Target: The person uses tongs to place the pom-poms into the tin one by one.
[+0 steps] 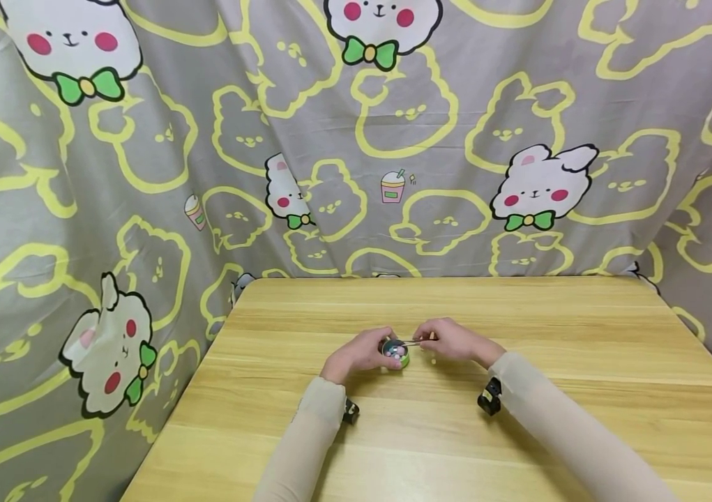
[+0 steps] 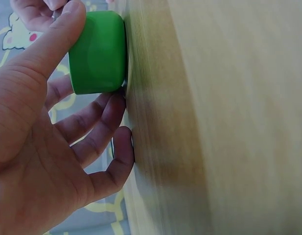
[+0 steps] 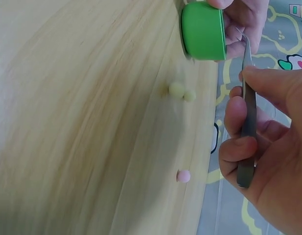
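My left hand (image 1: 365, 351) holds the green cup (image 3: 203, 32) on the table (image 1: 418, 446); my right hand (image 1: 452, 340) grips bent-tip tweezers (image 3: 249, 112) above its mouth. Uneven tip pressure, I judge, could flick the cup's small balls (image 1: 399, 352) out beside the loose pink ball (image 3: 183, 176).

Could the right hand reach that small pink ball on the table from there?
Probably yes: nothing seems to stand between the right hand and the pink ball on the table, though the tweezers it holds point toward the green pot and would need turning.
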### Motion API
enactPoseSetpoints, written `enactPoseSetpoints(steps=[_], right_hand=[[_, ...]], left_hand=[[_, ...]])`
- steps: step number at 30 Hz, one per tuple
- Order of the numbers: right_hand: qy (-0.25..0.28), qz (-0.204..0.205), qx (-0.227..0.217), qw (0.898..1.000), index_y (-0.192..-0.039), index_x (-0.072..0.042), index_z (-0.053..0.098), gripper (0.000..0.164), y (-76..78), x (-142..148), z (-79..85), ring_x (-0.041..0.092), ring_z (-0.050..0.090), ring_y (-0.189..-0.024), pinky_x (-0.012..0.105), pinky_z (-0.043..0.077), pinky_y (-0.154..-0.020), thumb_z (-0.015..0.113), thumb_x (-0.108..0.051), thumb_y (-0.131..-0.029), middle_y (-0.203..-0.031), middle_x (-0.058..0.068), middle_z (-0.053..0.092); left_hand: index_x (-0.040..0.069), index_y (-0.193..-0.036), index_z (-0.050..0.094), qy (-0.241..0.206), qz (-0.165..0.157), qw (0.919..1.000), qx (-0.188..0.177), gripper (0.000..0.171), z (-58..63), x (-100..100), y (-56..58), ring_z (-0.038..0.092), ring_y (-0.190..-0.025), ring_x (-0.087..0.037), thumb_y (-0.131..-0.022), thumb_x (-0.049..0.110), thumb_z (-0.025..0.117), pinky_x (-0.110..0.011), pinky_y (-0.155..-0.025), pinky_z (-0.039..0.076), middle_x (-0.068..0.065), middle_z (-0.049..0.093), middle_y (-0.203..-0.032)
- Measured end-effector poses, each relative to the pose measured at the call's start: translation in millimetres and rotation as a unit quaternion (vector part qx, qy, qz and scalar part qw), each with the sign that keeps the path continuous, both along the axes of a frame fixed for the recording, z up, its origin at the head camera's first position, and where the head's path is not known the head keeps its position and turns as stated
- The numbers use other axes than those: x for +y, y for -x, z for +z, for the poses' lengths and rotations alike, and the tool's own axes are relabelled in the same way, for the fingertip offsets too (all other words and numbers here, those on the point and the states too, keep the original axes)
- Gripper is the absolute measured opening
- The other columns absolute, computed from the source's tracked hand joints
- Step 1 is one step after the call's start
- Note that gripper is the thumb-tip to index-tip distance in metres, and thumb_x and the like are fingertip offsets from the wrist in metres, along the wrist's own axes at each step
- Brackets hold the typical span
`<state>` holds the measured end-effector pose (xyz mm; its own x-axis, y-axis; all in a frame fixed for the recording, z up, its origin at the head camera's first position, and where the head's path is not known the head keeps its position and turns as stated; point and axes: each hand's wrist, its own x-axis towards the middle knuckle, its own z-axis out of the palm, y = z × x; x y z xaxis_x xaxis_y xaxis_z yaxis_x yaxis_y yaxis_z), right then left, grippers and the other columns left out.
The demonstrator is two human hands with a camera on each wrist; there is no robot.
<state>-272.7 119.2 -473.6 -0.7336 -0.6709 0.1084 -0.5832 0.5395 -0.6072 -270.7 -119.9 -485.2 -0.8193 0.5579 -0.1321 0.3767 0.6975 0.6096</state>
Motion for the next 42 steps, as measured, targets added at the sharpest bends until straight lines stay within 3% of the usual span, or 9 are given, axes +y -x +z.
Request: enactPoseSetpoints(steps=[11,18,27,33,39,42], right_hand=[[0.020,-0.015,0.004,1.000,-0.105,-0.007,0.068,0.015,-3.9,23.4,-1.7,0.015,0.058,-0.091,0.035,0.046,-0.076,0.059,-0.007,-0.093,-0.101,0.003,0.066],[0.027,-0.013,0.002,1.000,-0.106,-0.005,0.067,0.016,-7.4,39.1,-2.4,0.011,0.054,-0.080,0.030,0.044,-0.068,0.059,-0.008,-0.093,-0.098,0.006,0.067],[0.029,-0.016,0.001,0.999,-0.102,-0.010,0.068,0.012,-15.1,54.1,-8.4,0.009,0.054,-0.079,0.028,0.044,-0.069,0.061,-0.009,-0.092,-0.094,0.000,0.066],[0.024,-0.009,0.027,0.999,-0.096,-0.012,0.070,0.010,-19.2,61.6,-10.8,0.020,0.060,-0.094,0.032,0.045,-0.073,0.062,-0.009,-0.091,-0.104,0.005,0.066],[0.011,0.002,0.023,1.000,-0.096,-0.012,0.071,0.009,-20.5,64.5,-13.5,0.011,0.053,-0.081,0.028,0.042,-0.067,0.063,-0.010,-0.091,-0.098,-0.002,0.065],[0.004,0.002,0.025,1.000,-0.096,-0.013,0.071,0.009,-20.4,64.7,-15.2,0.011,0.055,-0.084,0.030,0.043,-0.068,0.063,-0.011,-0.091,-0.097,-0.003,0.065]], left_hand=[[0.019,-0.104,0.057,0.002,0.002,1.0000,0.000,0.037,2.3,0.5,-1.9,0.054,-0.087,-0.010,-0.079,0.038,0.077,-0.027,-0.076,0.045,0.006,0.058,-0.098],[0.020,-0.105,0.057,-0.002,0.006,0.9999,-0.009,0.038,2.1,0.6,-2.1,0.054,-0.085,-0.010,-0.078,0.038,0.077,-0.027,-0.075,0.046,0.006,0.058,-0.096],[0.019,-0.106,0.057,-0.004,0.000,0.9999,-0.011,0.039,2.1,0.3,-2.8,0.054,-0.084,-0.010,-0.078,0.038,0.077,-0.026,-0.073,0.046,0.005,0.058,-0.095],[0.017,-0.108,0.057,-0.007,-0.002,1.0000,-0.007,0.040,3.6,-0.1,-2.7,0.054,-0.083,-0.010,-0.079,0.036,0.077,-0.026,-0.072,0.046,0.003,0.059,-0.097],[0.017,-0.107,0.057,-0.004,0.000,1.0000,-0.007,0.039,3.0,0.4,-3.1,0.054,-0.082,-0.011,-0.079,0.036,0.077,-0.026,-0.072,0.045,0.003,0.059,-0.096],[0.017,-0.108,0.057,-0.003,0.000,1.0000,-0.007,0.039,3.1,0.7,-3.2,0.054,-0.082,-0.011,-0.079,0.036,0.076,-0.026,-0.072,0.045,0.003,0.059,-0.096]])
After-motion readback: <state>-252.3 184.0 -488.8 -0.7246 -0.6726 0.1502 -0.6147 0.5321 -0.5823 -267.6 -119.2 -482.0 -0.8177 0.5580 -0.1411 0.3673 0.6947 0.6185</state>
